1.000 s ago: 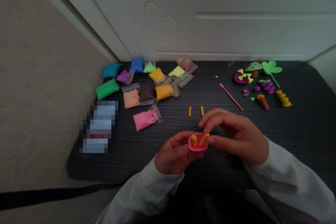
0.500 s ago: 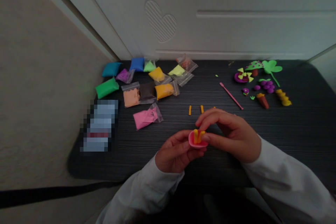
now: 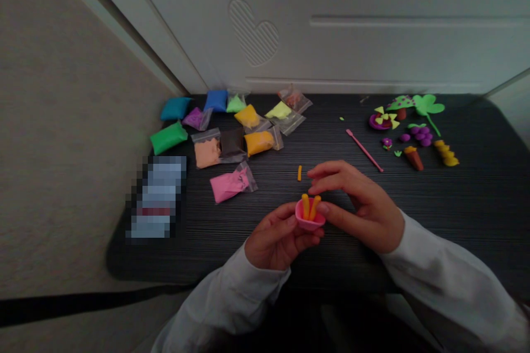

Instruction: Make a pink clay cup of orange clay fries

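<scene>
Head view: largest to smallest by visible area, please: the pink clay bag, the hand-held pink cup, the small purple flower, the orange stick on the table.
1. Pink clay bag
2. Pink cup, perhaps enlarged by nearness
3. Purple flower
4. Orange stick

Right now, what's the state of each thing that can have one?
Small pink clay cup: held mouth up.
Left hand: closed around the cup.
Right hand: curved beside the cup's rim, grip unclear.
Two orange clay sticks: standing in the cup, tops apart.
Loose orange clay stick: lying on the black grained table.
Thin pink rod-shaped tool: lying flat.
Clear plastic bag of pink clay: lying down, seal unclear.
</scene>
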Available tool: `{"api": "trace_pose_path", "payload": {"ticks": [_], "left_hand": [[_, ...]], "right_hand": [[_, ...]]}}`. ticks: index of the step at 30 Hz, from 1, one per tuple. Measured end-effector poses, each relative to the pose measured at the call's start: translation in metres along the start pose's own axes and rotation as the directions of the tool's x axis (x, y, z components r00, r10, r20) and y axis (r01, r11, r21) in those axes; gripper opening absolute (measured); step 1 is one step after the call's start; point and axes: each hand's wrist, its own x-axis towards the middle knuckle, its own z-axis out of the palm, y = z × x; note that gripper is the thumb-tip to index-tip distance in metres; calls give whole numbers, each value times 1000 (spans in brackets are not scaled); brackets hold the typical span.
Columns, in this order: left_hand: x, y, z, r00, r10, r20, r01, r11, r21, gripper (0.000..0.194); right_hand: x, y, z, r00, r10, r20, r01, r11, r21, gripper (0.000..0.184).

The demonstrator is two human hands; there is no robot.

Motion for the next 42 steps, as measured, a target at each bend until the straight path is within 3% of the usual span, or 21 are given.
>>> {"api": "trace_pose_path", "payload": {"ticks": [3, 5, 7, 9, 12, 16, 24, 29, 31, 34, 37, 42], "left_hand": [[1, 3, -1, 997, 22, -78, -24, 999, -23, 21], [2, 5, -2, 987, 56, -153, -66, 996, -62, 20], [3, 8, -2, 970, 95, -224, -120, 987, -103, 22], [5, 10, -2, 953, 122, -276, -164, 977, -135, 25], [5, 11, 0, 940, 134, -315, -193, 968, -162, 28], [5, 11, 1, 936, 135, -326, -197, 967, -164, 30], [5, 9, -3, 950, 119, -289, -168, 974, -152, 24], [5, 8, -6, 957, 118, -264, -160, 977, -142, 22], [5, 8, -7, 960, 111, -256, -149, 979, -137, 22], [6, 7, -7, 964, 97, -248, -133, 982, -133, 22], [6, 5, -6, 967, 93, -238, -122, 987, -109, 22], [6, 4, -4, 975, 90, -205, -105, 993, -60, 23]], "right_hand": [[1, 10, -15, 982, 38, -183, -40, 999, -10, 19], [3, 22, -27, 914, 61, -400, -88, 995, -48, 17], [5, 36, -36, 856, 91, -508, -185, 973, -138, 19], [6, 48, -41, 887, 68, -457, -240, 914, -328, 18], [8, 61, -41, 973, 102, -206, -204, 795, -572, 20], [9, 68, -34, 976, 189, -112, -212, 674, -708, 23], [14, 61, -6, 988, 149, -28, -120, 652, -749, 28], [16, 58, -11, 989, 144, -37, -135, 765, -630, 18], [17, 51, -15, 983, 168, -68, -180, 854, -488, 15], [16, 37, -15, 961, 238, -144, -258, 956, -143, 17], [14, 24, -9, 948, 282, -149, -264, 955, 133, 17], [11, 15, 2, 964, 256, -74, -237, 951, 200, 14]]}}
